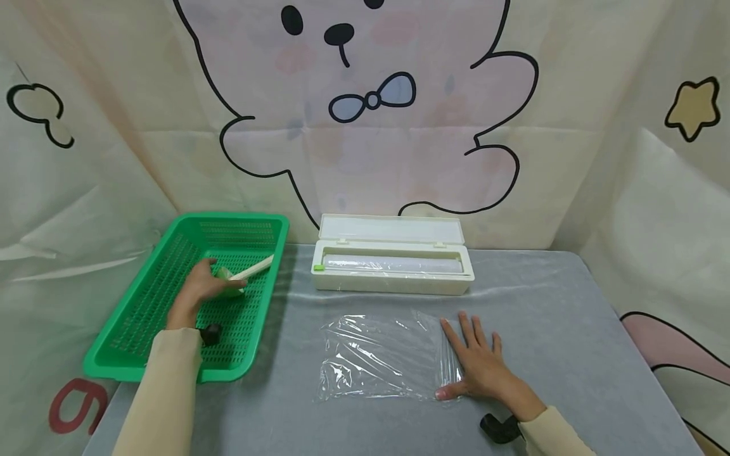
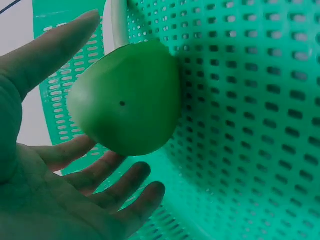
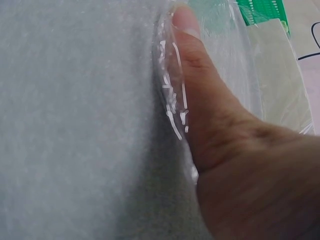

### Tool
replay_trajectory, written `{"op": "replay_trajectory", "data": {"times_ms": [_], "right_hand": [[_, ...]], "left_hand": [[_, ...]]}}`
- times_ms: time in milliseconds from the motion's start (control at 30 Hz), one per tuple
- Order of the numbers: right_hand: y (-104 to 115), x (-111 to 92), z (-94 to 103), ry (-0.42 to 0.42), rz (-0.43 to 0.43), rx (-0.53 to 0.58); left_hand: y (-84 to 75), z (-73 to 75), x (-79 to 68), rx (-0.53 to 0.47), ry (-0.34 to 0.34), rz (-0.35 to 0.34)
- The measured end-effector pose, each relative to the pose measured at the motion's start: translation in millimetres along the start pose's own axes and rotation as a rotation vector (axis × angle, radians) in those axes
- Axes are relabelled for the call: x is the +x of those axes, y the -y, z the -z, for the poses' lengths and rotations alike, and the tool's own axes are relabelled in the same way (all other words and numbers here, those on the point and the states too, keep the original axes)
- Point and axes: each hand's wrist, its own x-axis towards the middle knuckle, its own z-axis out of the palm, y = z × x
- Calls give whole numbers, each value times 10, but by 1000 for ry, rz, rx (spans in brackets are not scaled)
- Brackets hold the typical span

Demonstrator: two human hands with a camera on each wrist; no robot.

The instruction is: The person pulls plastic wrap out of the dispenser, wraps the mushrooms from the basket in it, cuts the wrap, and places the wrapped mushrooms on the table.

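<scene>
Grey table (image 1: 547, 297) | left hand (image 1: 201, 286) loose, ungripping, around green object (image 2: 132, 100) | right hand (image 1: 481, 367) spread, touching film (image 1: 376, 358) at right edge

Creased clear film (image 1: 379, 361) lies flat on the table (image 1: 570, 329), a rounded green object (image 2: 130, 100) in the basket (image 1: 234, 216).

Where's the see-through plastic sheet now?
In the head view, the clear plastic sheet lies on the grey table, on the near side of the white film dispenser, with the right hand at its right edge.
</scene>
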Motion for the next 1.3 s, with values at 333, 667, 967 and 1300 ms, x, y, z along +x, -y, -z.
{"op": "replay_trajectory", "data": {"times_ms": [333, 667, 967, 1300], "right_hand": [[-9, 11, -9, 15, -14, -6], [-34, 24, -39, 21, -25, 8], [-46, 16, -40, 9, -16, 16], [-38, 0, -32, -6, -9, 17]], "left_hand": [[85, -25, 18, -60, 51, 12], [139, -44, 20, -65, 43, 15], [144, -52, 5, -121, 40, 8], [129, -64, -17, -178, -6, -13]]}}
